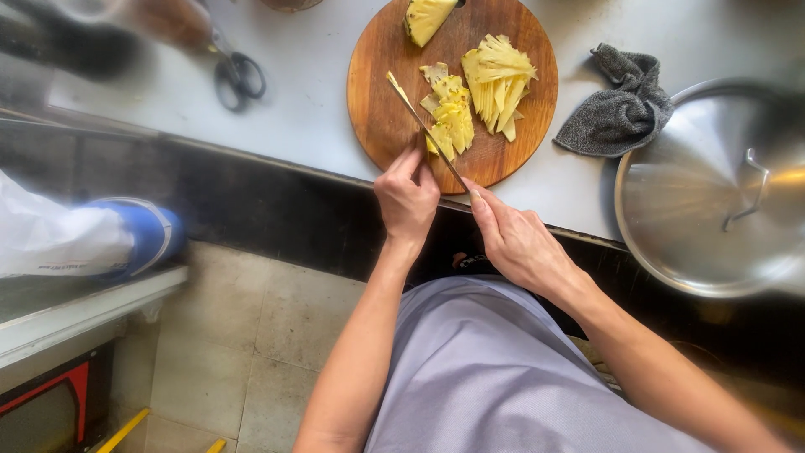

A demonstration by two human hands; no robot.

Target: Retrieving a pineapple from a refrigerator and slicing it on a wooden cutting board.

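the right hand (518, 243) holds a knife (423, 126) by its handle, its grip closed round it at the near edge of the desk (310, 101). the thin blade runs up and away to the left, slanting over the round wooden cutting board (381, 117), with its tip near the board's left middle. the left hand (407, 201) sits just beside the blade on its left, fingers bent and closed, fingertips touching the near end of a stack of pale yellow pineapple slices (450, 117) on the board; whether it truly pinches a slice or only steadies it i cannot tell.

to the right of that stack lies a second heap of thin pineapple strips (497, 84), fanned out and touching one another. at the far rim of the board sits a larger pineapple chunk (426, 18), partly cut off by the frame.

on the pale desk to the right of the board lies a crumpled grey cloth (619, 109), just beside a large steel pot lid (713, 193) with a wire handle. well to the left of the board lie black-handled scissors (239, 77), near a blurred dark shape at the frame's top left.

below, the person's grey apron (495, 369) fills the lower middle, over a tiled floor (251, 327). at the left, a white and blue bundle (92, 239) rests on a lower shelf.
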